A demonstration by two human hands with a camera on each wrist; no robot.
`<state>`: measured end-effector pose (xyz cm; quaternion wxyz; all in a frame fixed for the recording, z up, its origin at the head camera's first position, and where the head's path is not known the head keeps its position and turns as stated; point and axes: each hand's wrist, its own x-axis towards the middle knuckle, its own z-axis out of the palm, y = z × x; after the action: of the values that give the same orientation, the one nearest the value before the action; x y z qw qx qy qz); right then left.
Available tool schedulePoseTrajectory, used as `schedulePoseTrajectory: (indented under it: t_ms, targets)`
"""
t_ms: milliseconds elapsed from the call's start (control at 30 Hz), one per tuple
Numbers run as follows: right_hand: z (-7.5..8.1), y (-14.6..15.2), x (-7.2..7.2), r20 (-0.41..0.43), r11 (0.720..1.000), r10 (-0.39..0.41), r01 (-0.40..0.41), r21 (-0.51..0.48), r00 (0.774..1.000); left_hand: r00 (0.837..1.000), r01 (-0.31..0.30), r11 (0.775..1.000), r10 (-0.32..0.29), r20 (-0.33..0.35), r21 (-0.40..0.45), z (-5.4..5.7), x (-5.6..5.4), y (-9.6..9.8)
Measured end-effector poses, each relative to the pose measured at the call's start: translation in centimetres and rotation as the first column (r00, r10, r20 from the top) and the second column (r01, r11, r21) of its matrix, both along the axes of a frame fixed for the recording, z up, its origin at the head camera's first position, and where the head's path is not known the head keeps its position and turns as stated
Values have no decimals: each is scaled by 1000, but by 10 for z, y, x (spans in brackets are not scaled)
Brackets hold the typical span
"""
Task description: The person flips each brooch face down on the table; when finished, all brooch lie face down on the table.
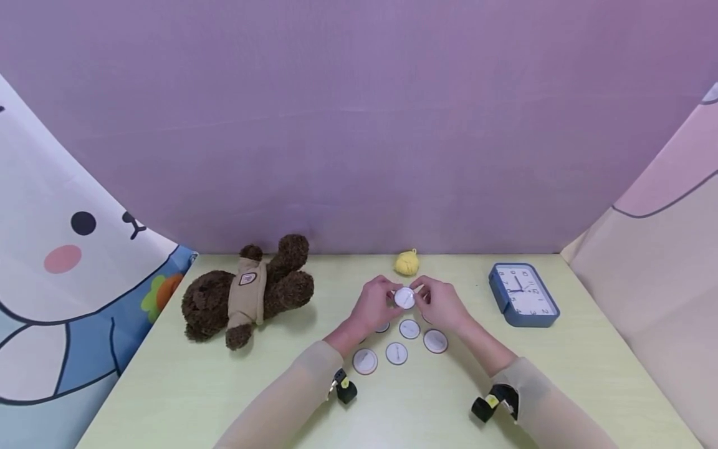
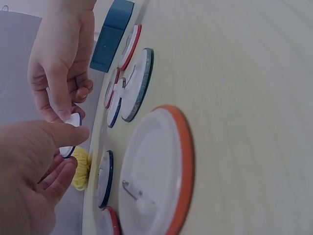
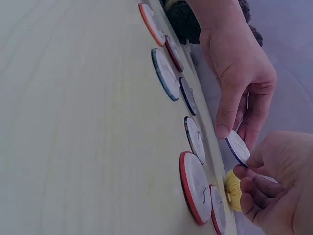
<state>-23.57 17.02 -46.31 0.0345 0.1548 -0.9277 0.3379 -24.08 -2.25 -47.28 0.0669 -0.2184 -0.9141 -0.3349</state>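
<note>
My left hand [image 1: 373, 304] and right hand [image 1: 442, 304] meet over the table, pinching one round pin badge [image 1: 404, 297] between thumbs and fingers from opposite sides. Its white back faces up and its rim is dark blue, as the right wrist view shows on the badge [image 3: 238, 147]. Below the hands several more badges lie back side up, pins showing: an orange-rimmed badge [image 2: 151, 171], a teal-rimmed badge [image 2: 137, 85] and a red-rimmed badge [image 3: 196, 188] among them. Part of the group is hidden under my hands in the head view.
A brown teddy bear [image 1: 247, 293] in a beige shirt lies at the left of the table [image 1: 168, 399]. A yellow round plush [image 1: 406, 262] sits just beyond my hands. At the right is a blue square clock [image 1: 524, 294]. A purple backdrop [image 1: 359, 125] rises behind.
</note>
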Motion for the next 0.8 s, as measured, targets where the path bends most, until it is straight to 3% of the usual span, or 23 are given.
schedulePoseTrajectory:
  t_ms: [233,567,800]
  targets:
    - [-9,1,-1,-17,998,59,-58,18,998,1000,10,999,-9,24,-40,-3,0,0]
    - [-11,-3,2,2,999,48,-48,18,999,997,38,993,-29,71,-116,-5,-5,0]
    - [-12,-4,3,1,996,36,-36,78,999,996,47,986,-35,78,-157,-6,-5,0]
